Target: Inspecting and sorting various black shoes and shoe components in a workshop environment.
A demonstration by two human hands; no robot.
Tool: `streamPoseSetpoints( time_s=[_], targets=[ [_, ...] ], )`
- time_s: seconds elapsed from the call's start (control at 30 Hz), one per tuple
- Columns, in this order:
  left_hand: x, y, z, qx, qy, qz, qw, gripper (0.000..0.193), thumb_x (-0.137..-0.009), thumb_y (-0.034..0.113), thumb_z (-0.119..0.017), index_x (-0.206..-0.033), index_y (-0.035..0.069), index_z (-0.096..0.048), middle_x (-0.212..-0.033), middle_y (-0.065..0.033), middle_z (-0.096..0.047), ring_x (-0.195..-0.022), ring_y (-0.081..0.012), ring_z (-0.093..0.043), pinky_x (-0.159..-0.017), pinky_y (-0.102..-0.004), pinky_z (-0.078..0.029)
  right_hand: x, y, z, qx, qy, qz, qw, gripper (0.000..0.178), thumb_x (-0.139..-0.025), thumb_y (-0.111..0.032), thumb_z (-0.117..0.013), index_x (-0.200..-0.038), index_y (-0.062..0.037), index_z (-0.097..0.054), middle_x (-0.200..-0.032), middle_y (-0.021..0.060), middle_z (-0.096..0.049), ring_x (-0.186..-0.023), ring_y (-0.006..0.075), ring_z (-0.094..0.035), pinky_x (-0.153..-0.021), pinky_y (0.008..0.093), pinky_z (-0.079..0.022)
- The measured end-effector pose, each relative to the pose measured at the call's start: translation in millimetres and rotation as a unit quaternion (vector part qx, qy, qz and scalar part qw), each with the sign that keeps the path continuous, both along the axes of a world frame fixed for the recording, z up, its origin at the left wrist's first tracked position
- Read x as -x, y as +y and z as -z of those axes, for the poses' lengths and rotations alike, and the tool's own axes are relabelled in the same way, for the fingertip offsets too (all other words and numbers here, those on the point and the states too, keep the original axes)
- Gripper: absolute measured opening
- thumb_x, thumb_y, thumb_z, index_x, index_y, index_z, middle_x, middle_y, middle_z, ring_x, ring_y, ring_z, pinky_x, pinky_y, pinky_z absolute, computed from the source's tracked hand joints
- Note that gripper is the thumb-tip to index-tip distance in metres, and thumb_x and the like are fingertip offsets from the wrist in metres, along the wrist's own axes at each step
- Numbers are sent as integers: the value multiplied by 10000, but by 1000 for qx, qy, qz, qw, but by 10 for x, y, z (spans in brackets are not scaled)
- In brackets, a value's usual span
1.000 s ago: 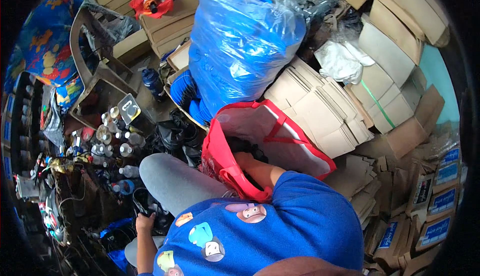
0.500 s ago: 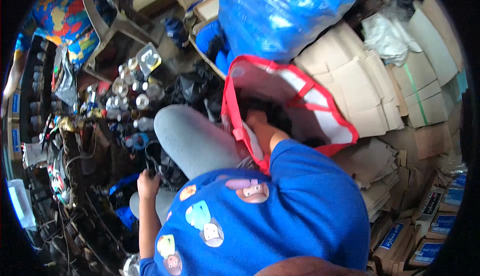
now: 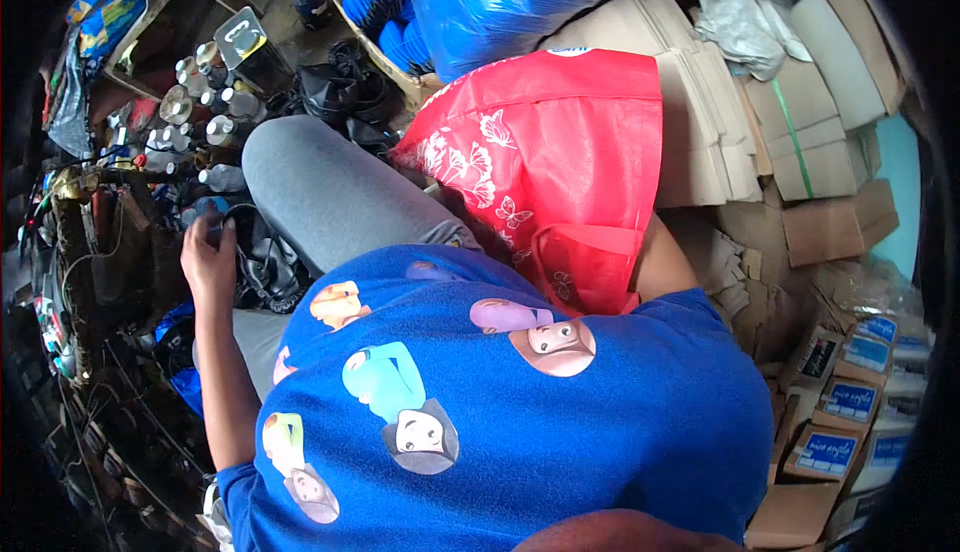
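Note:
A large red bag (image 3: 580, 142) with white flower and butterfly prints lies against my lap, its outer face toward me. Its opening is out of sight. My right forearm (image 3: 665, 264) runs behind the bag's right edge, so the right hand is hidden, and what it touches cannot be seen. Off to the left, beside my grey-clad knee (image 3: 320, 192), my left hand (image 3: 208, 257) is raised with fingers closed around something small and dark that I cannot make out. Beneath and beside it is a black bag-like item (image 3: 268, 262).
Several plastic bottles (image 3: 215, 102) stand left of my knee, near a plastic chair (image 3: 185, 7). A big blue plastic sack (image 3: 520, 7) is at the back. Flattened cardboard (image 3: 700, 122) is stacked on the right, with labelled boxes (image 3: 825, 447) nearer. Cluttered dark items line the left.
The red bag has swung from showing its open mouth to showing its printed outside. My right hand has gone out of sight behind it. My left hand has moved left and farther away.

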State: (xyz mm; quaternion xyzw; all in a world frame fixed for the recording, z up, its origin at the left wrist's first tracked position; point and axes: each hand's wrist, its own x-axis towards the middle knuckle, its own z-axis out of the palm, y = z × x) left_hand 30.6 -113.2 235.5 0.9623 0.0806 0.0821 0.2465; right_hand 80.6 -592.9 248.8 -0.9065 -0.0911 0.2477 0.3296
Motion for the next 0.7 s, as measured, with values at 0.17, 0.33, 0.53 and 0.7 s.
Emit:
streamPoseSetpoints(
  time_s=[0.17,0.33,0.53,0.7],
  targets=[
    [-240,-351,-489,89,-72,66,991,209,-786,100,-646,-975,24,-600,-881,-66,-591,-768,-140,-569,-693,-278,-453,64,-252,-646,36,-39,-1,999,376,-770,-249,-612,-1048,4,-603,-1033,131,-634,-943,233,-584,-868,327,-433],
    [-187,-516,-906,124,-137,130,974,209,-813,101,-627,-1006,26,-598,-928,-65,-598,-851,-129,-582,-727,-259,-465,138,-471,-1231,113,-3,14,993,355,-774,-211,-617,-1052,11,-601,-1025,109,-644,-934,201,-585,-858,313,-436],
    [-56,-514,-944,149,-149,133,968,212,-817,104,-622,-1014,31,-595,-968,-66,-588,-868,-139,-574,-730,-263,-462,409,-800,-2047,98,110,170,974,339,-661,-147,-660,-946,28,-601,-830,37,-628,-702,105,-578,-665,232,-460],
    [32,-368,-808,154,-170,136,964,194,-813,76,-611,-1001,30,-593,-966,-61,-586,-843,-138,-566,-739,-263,-458,506,-849,-2456,51,-66,212,974,335,-669,-186,-671,-935,9,-615,-797,39,-626,-683,118,-579,-654,257,-462]
  ],
)
